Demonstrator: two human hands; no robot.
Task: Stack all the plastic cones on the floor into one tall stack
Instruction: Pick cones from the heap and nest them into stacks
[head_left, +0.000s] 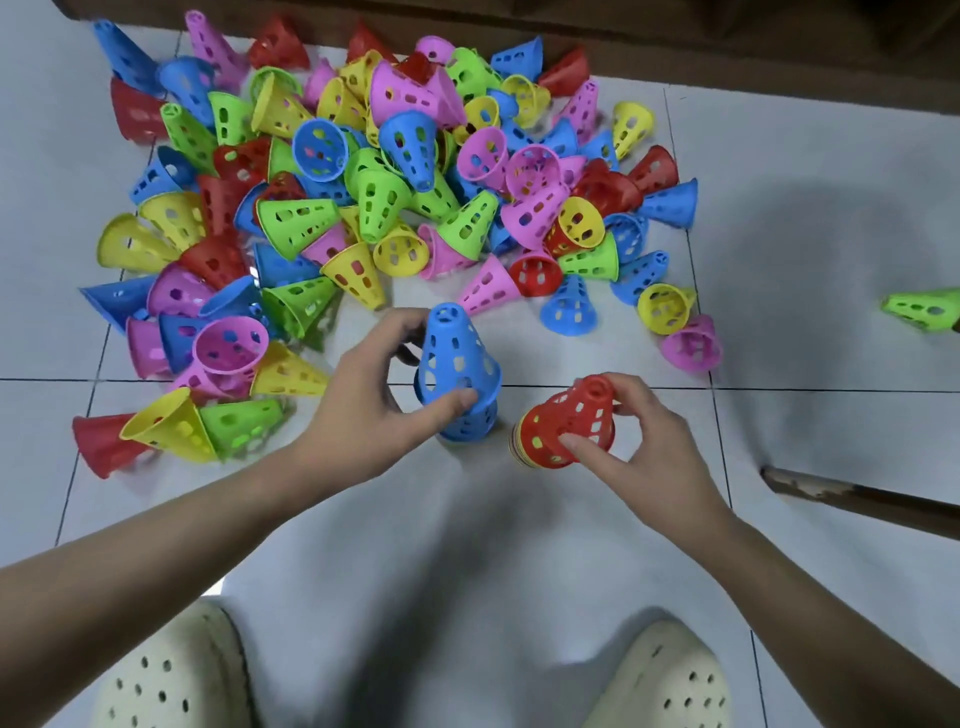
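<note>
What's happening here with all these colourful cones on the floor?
A person is gathering plastic cones into stacks. The left hand grips a small blue stack, and the right hand holds a short stack topped by a red cone, tilted. Most cones still lie in a loose pile on the tiled floor, with one green cone off to the right.

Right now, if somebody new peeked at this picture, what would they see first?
First, the big heap of bright cones lying jumbled across the far floor. Next, the two hands in the middle: the left hand grips a short blue stack, and the right hand holds a red-topped stack beside it.
</note>
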